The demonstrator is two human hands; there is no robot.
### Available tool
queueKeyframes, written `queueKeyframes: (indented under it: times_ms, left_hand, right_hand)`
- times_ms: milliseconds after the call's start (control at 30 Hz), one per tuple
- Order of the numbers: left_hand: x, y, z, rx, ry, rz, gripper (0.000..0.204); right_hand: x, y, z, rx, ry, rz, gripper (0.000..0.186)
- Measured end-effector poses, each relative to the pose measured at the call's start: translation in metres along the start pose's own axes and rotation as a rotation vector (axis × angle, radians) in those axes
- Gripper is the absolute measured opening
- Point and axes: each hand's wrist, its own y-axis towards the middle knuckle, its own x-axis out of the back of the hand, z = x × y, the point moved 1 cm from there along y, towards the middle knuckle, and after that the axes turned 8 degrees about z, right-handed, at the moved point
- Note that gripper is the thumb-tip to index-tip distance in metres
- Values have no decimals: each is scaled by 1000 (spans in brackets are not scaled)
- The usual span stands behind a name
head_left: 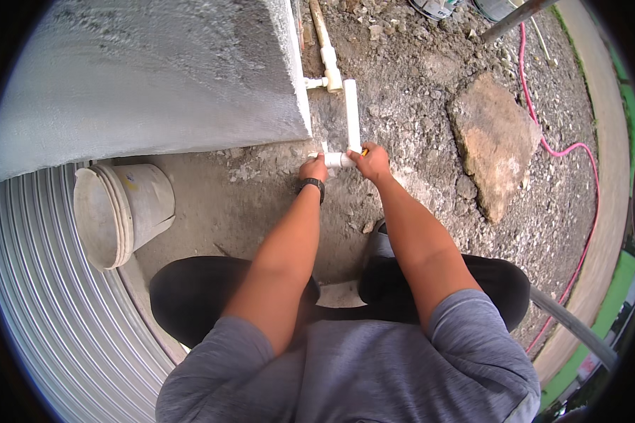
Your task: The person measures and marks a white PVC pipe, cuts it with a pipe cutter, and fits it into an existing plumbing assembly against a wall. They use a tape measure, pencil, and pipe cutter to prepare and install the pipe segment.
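A white plastic pipe fitting (337, 160) lies low over the ground in front of me. My left hand (313, 168), with a dark watch at the wrist, is closed around its left end. My right hand (372, 163) grips the right end, where a straight white pipe (352, 116) meets it and points away from me. A small yellow-orange thing (364, 151) shows at my right fingers; its kind is hidden. Just beyond, another white pipe with a tee (331, 76) runs along the wall corner, apart from the pipe in my hands.
A rough grey wall block (155, 77) rises at the left. Below it stand corrugated metal (42, 282) and a tipped whitish bucket (144, 201). To the right lie a broken stone slab (497, 141), gravel and a pink hose (593, 204). Buckets (434, 7) stand at the far edge.
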Motion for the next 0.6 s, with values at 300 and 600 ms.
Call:
queueKeyframes:
  times_ms: [300,600]
  left_hand:
    - [-4,-2,7,-22,-105,43,39]
    - [3,-28,-14,15,-154,78,39]
  right_hand:
    - [-9,8,0,-5,57,18,64]
    - [-1,5,10,29,38,48,61]
